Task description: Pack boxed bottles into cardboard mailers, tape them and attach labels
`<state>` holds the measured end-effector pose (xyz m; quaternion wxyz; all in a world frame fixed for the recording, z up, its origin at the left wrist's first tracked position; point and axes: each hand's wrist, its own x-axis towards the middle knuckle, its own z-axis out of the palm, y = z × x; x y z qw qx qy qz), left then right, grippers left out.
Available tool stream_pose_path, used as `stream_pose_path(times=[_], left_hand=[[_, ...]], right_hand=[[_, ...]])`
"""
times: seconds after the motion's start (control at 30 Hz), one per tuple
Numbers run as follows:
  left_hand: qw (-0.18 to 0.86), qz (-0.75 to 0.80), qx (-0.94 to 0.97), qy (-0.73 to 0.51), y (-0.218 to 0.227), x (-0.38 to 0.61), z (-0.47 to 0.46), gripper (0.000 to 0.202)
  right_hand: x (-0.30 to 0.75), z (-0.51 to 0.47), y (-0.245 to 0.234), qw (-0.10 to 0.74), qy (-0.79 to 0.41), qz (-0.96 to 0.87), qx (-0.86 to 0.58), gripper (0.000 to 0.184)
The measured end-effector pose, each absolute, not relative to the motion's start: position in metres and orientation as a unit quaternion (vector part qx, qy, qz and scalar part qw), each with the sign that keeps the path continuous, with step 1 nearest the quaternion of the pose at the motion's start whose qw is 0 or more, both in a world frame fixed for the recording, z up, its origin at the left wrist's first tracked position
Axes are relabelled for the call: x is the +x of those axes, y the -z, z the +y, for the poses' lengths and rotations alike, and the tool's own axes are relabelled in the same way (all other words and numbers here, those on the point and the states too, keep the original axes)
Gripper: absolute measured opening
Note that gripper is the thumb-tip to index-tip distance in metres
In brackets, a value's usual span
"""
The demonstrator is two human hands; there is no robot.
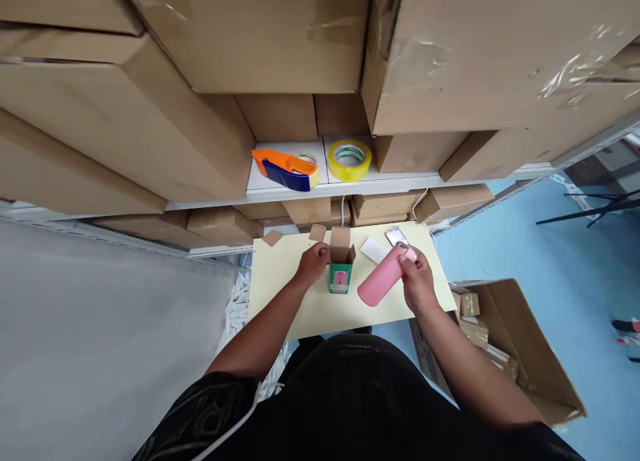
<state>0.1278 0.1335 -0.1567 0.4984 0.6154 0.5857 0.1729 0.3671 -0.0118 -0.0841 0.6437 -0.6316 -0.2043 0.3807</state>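
A pink bottle [381, 276], tilted with its top end up and to the right, is in my right hand [419, 280], whose fingers wrap round that end. A small green box [341, 281] with a picture of a pink bottle on its front stands upright on the cream table [285, 311]. Its brown cardboard flaps [341, 238] are raised. My left hand [313, 264] is at the box's left side, its fingers closed at the upper edge by a flap. A white slip [374, 250] and a phone-like object [397, 236] lie behind the bottle.
Above the table's back edge, a shelf holds an orange and blue tape dispenser [286, 169] and a yellow tape roll [349, 160]. Large cardboard boxes [280, 41] overhang it. A big carton [525, 354] with small parcels stands on the floor at right.
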Motion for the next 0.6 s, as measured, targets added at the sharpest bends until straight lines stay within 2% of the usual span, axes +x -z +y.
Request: stream_pose_path(times=[0.13, 0.3, 0.47, 0.6], left_hand=[[0.484, 0.573, 0.629, -0.202, 0.148, 0.112, 0.091, 0.034], [0.511, 0.535, 0.63, -0.235, 0.155, 0.099, 0.067, 0.037], [0.522, 0.532, 0.621, -0.243, 0.159, 0.096, 0.059, 0.039], [0.532, 0.509, 0.634, -0.237, 0.159, 0.1, 0.053, 0.039]], right_hand=[[0.349, 0.014, 0.068, 0.661, -0.368, -0.252, -0.604, 0.06], [0.316, 0.033, 0.083, 0.628, -0.328, -0.33, -0.624, 0.069], [0.299, 0.026, 0.108, 0.551, -0.322, -0.424, -0.642, 0.076], [0.294, 0.016, 0.127, 0.436, -0.293, -0.505, -0.685, 0.071]])
